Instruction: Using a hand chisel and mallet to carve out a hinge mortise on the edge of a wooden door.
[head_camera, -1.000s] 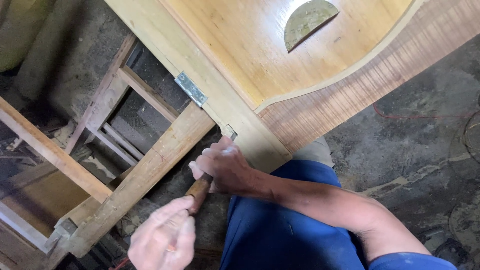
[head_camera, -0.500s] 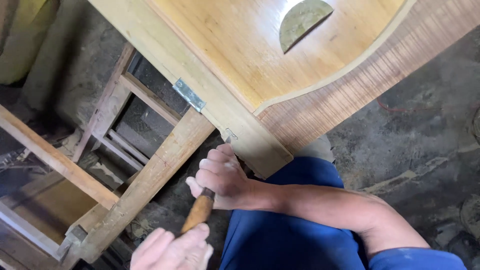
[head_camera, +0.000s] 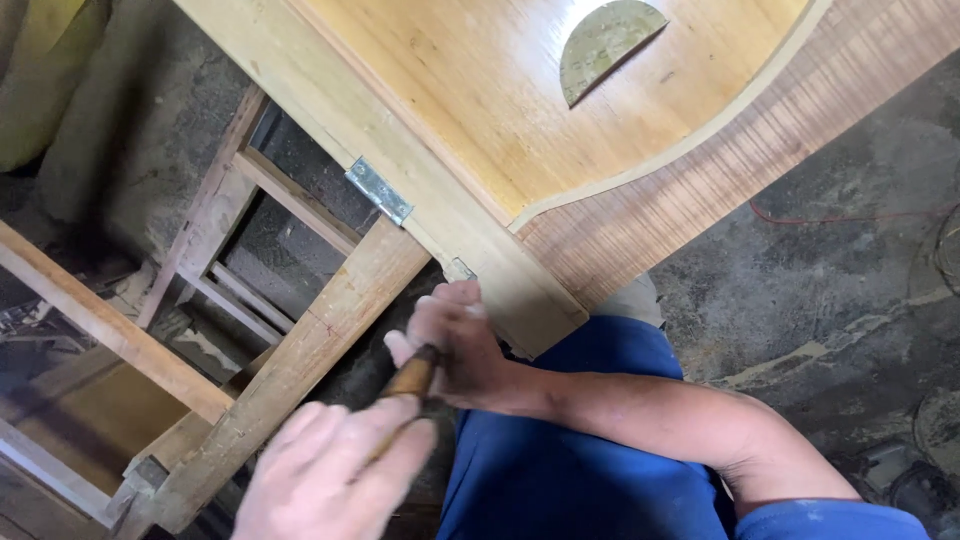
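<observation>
Nearest the camera, low in the frame: left hand (head_camera: 335, 475), blurred, fingers curled around the lower end of a wooden tool handle (head_camera: 410, 378). Grip looks closed on it, though the blur hides the fingertips.

Just above: right hand (head_camera: 455, 340), forearm coming in from the right across a blue-trousered leg (head_camera: 590, 480). Its fingers are clenched around the upper part of the same handle, knuckles pressed up against the corner of the wooden frame edge (head_camera: 420, 190). The working end of the tool is hidden behind the hand; cannot tell what kind it is.

Beside the hands, a bare timber rail (head_camera: 310, 360) runs diagonally down-left from the frame, joined near a small metal hinge plate (head_camera: 378, 190). More rough wooden framing (head_camera: 110, 325) lies left.

Farther up: a light wood panel (head_camera: 520, 90) with a curved border strip, a reddish striped veneer band (head_camera: 760, 130) outside it, and a half-round brass-coloured protractor (head_camera: 605, 42) resting on the panel. Grey concrete floor (head_camera: 850, 280) on the right, with a thin red wire (head_camera: 850, 215) across it.
</observation>
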